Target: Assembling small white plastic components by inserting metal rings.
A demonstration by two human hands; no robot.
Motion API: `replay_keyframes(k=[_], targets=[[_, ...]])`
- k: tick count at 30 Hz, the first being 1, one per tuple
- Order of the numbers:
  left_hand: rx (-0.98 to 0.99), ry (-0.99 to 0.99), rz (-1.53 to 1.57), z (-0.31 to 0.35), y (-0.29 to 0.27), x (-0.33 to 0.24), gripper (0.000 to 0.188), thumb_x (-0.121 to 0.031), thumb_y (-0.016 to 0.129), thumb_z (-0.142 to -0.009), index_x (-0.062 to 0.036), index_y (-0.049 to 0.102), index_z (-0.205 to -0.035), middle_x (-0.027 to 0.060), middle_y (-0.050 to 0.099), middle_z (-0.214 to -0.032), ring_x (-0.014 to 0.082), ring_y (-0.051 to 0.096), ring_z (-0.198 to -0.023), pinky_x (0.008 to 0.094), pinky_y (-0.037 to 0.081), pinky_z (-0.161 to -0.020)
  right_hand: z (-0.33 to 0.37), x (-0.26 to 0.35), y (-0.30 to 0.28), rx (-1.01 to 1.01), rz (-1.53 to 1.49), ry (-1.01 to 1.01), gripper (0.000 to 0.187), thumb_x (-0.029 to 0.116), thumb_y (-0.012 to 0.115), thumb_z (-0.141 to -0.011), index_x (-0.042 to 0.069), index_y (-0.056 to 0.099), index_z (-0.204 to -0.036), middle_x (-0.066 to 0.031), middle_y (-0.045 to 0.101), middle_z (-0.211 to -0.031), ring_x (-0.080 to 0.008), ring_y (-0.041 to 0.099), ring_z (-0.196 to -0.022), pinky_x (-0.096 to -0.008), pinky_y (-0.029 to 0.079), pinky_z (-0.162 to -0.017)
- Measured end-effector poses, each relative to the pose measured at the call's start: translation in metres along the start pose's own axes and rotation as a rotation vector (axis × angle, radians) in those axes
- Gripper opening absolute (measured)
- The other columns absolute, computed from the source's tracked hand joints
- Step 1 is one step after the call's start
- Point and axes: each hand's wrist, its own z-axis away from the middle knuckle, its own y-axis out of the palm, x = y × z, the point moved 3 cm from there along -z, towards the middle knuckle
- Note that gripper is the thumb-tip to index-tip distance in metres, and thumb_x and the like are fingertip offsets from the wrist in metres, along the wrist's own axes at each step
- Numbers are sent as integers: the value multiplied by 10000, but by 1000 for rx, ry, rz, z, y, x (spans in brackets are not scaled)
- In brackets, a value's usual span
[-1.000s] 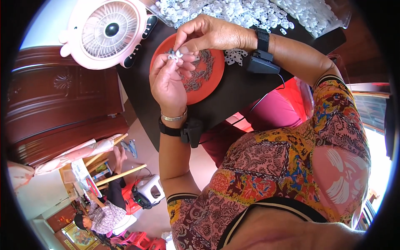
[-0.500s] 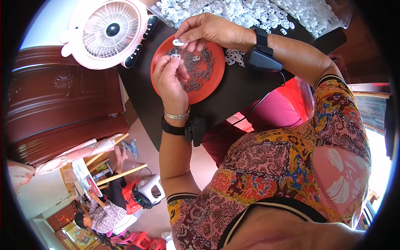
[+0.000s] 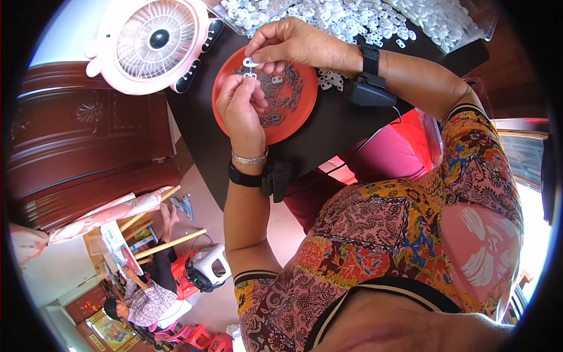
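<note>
Presently pinching a lower white piece (image 3: 250,76) with the left hand (image 3: 241,114), over the left part of the orange tray (image 3: 308,102). Slightly farther, pinching an upper white piece (image 3: 248,61) with the right hand (image 3: 299,47), near the tray's far edge. Between both, showing a slim grey pin (image 3: 251,69); judging by the gap, not closed together. Inside the tray, many loose grey pins (image 3: 291,105) plus one white plate (image 3: 277,80): seemingly much left. Right beside the tray, a small white cluster (image 3: 331,80); cannot tell if finished. Beyond the tray, a large white heap (image 3: 340,23) and a clear bag (image 3: 480,34) of similar bits.
</note>
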Motion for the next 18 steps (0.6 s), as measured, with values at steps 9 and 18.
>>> replay_keyframes(k=[9,18], targets=[[-3,11,-6,0,0,-1,141,-133,517,-889,-21,565,-818,22,541,-646,87,488,-529,202,368,-499,3,5,2,25,62,-91,174,150,629,-903,21,659,-1016,-6,665,-821,-42,612,-727,-181,506,-634],[15,36,2,1,1,-2,146,-126,514,-891,-18,561,-805,19,521,-632,83,461,-520,208,351,-490,2,6,2,38,25,-62,190,147,632,-900,15,663,-1033,-10,658,-803,-44,603,-706,-183,502,-636]])
